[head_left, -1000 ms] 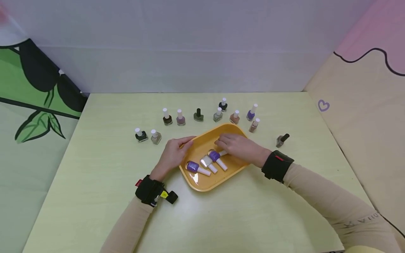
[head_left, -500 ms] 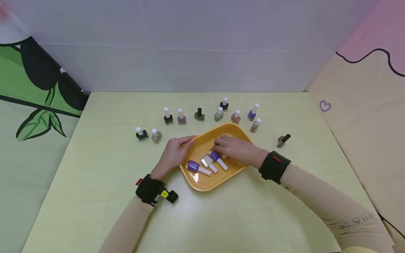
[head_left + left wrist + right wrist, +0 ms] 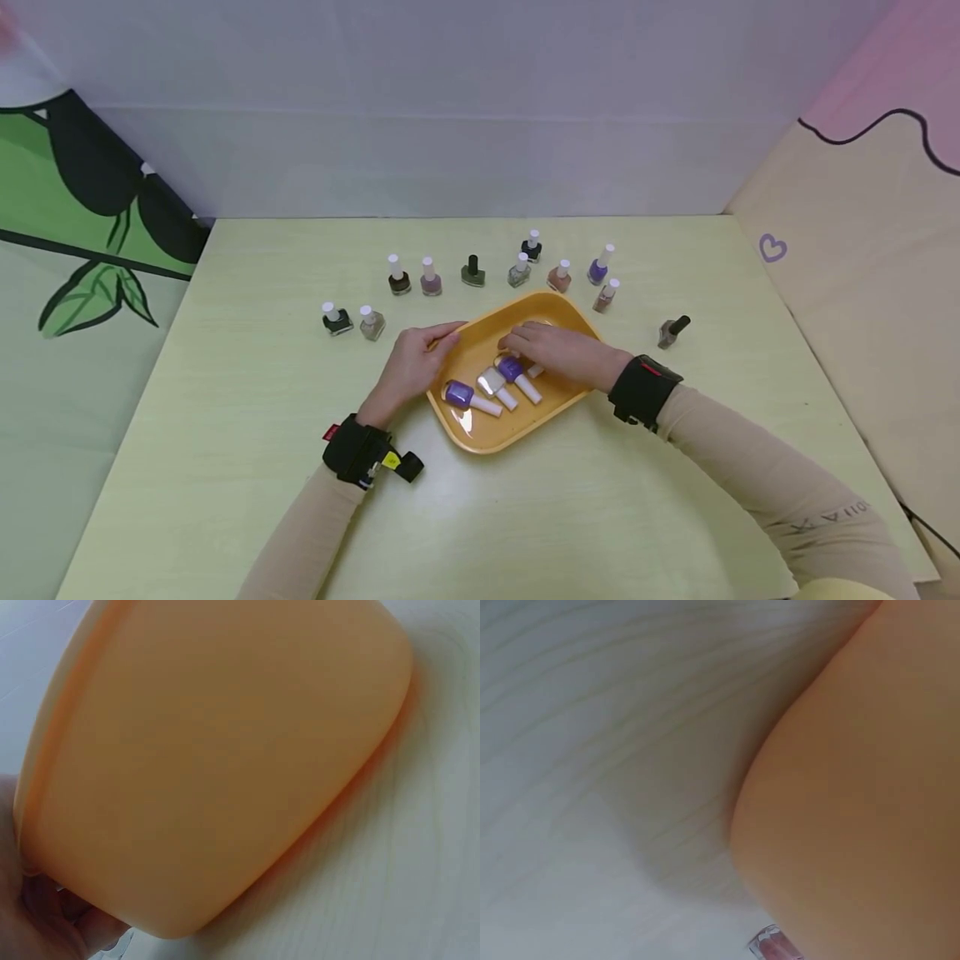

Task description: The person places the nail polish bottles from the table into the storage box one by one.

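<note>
My left hand (image 3: 411, 360) grips the left rim of a yellow-orange plastic tray (image 3: 480, 443), thumb over the edge. In the left wrist view, fingers of the left hand (image 3: 45, 922) curl under the corner of the tray (image 3: 210, 765). My right hand (image 3: 558, 352) reaches inside the tray, its fingers bent down around a nail polish bottle (image 3: 535, 371); only part of its white cap shows, the rest lies hidden under the hand. Beside it lie a purple nail polish bottle (image 3: 510, 368), a silvery-white one (image 3: 491, 382) and another purple one (image 3: 459, 394), caps toward the lower right.
Several nail polish bottles stand behind the tray, among them a dark green one (image 3: 472, 275) and a pinkish one (image 3: 558, 277). Two more, one black (image 3: 337, 321) and one clear (image 3: 372, 324), are at the left. A black-capped bottle (image 3: 667, 335) leans at the right.
My right hand has shifted slightly left inside the tray, and the white cap under it now points lower right. The left hand and the tray stay nearly still.
</note>
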`<state>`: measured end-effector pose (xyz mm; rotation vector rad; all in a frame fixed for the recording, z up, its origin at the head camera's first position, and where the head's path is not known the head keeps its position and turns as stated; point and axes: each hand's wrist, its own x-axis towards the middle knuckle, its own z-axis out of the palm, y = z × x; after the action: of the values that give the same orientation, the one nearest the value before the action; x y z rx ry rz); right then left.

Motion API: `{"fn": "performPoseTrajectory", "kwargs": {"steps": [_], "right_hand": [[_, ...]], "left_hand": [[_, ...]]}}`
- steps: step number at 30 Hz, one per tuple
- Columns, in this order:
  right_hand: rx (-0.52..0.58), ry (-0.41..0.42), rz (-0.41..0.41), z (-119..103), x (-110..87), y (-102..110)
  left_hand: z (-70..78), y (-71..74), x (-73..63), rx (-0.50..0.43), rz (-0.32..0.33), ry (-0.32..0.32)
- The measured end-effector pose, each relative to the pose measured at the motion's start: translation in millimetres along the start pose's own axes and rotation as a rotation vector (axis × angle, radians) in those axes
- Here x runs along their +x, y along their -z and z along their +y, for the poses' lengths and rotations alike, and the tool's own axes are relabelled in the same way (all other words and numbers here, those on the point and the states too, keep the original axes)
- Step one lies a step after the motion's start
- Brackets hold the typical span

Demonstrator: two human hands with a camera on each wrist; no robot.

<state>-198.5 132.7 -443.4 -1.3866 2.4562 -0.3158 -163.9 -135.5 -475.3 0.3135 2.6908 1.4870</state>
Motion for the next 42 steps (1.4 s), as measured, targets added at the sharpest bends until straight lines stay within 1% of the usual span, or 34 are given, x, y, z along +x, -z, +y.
{"fn": "performPoseTrajectory", "kwargs": {"steps": [7, 9, 12, 15, 17, 24, 27, 30, 33, 37, 39, 42], "right_hand": [[0.0, -0.013, -0.016, -1.3, 1.3, -0.2], [0.018, -0.023, -0.017, -1.3, 1.4, -0.2], [0.091, -0.067, -0.008, -0.6, 0.0, 0.4], [0.154, -0.103, 0.049, 0.9, -4.3, 2.9], [0.165, -0.114, 0.113, 2.5, -8.4, 5.2], [0.071, -0.105, 0.383, 10.6, -32.5, 11.6], [0.027, -0.115, 0.521, 16.4, -45.5, 11.8], [0.0, -0.153, 0.679, 23.8, -58.2, 9.4], [0.033, -0.242, 0.829, 32.2, -70.7, 5.4], [0.155, -0.42, 1.003, 41.5, -88.5, -1.7], [0.225, -0.508, 1.074, 45.9, -97.6, -6.5], [0.316, -0.616, 1.145, 52.7, -109.9, -15.5]], "left_hand": [[0.3, 1.0, 0.0, -0.011, -0.007, 0.012], [0.8, 0.8, 0.2, -0.021, -0.004, 0.013], [1.5, 0.2, 0.3, -0.026, -0.006, 0.014], [0.9, -0.7, 0.7, -0.024, -0.009, 0.012], [0.5, -1.3, 1.0, -0.022, -0.009, 0.008], [-0.9, -1.5, 1.0, -0.026, -0.002, 0.004], [-1.7, -1.3, 0.9, -0.023, -0.001, 0.008], [-1.6, -0.4, 1.3, -0.024, -0.004, 0.008], [-1.6, -0.4, 0.3, -0.028, -0.002, 0.013], [-1.6, -0.5, -0.2, -0.033, 0.0, 0.02], [-1.6, -0.6, -0.1, -0.035, -0.001, 0.022], [-1.5, -0.5, 0.3, -0.033, -0.003, 0.023]]}}
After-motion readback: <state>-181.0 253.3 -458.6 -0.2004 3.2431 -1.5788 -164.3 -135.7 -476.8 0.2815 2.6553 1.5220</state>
